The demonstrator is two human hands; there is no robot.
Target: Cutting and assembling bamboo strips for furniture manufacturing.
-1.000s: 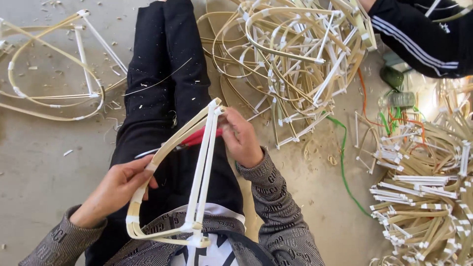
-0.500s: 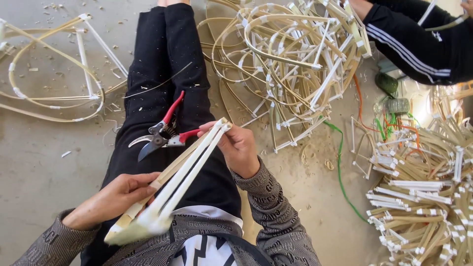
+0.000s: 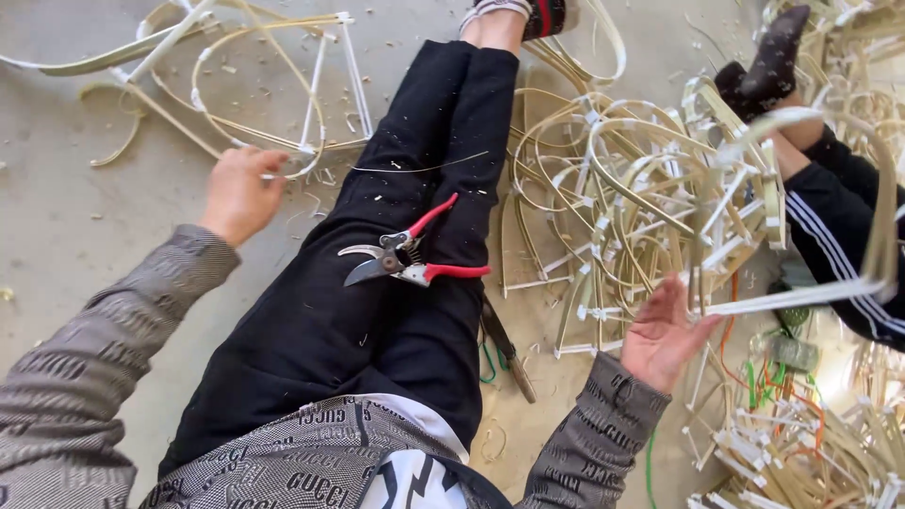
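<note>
So, quick look. Left hand [image 3: 240,193] out at upper left of frame, seen from the back, fingers curled at the rim of a bent frame [image 3: 311,123] lying on the concrete floor [image 3: 75,236]. Touching it for sure, but can't tell if actually pinched or just resting, as the fingertips are hidden.

Right hand [image 3: 665,335] at lower right, palm up and wide open, fingers spread, nothing clamped. Fingertips just at the end of a long pale strip [image 3: 801,294] sticking out of the pile of hoops [image 3: 622,179] at centre right.

Red-handled shears [image 3: 405,266] mid-frame on the lap, blades parted, lying on black trousers [image 3: 377,311], well apart from both hands.

Handling tips, imo:
- prob best to grab a frame at a taped joint, not mid-strip, since thin slats look springy and likely to flex or snap back
- worth lifting straight up and clear, since everything in that pile is interlocked and could drag neighbours along
- worth minding the open blades on the thigh w/ any leg shift

Materials: flat pale-yellow slats, bamboo-ish, bent into loops and arcs, with straight white-wrapped struts and white tape at the crossings. Shavings and offcuts scattered all over. Floor grey, matte, dusty.

Co-worker's leg [image 3: 839,217] in striped black fabric at the right edge, beside the pile.
</note>
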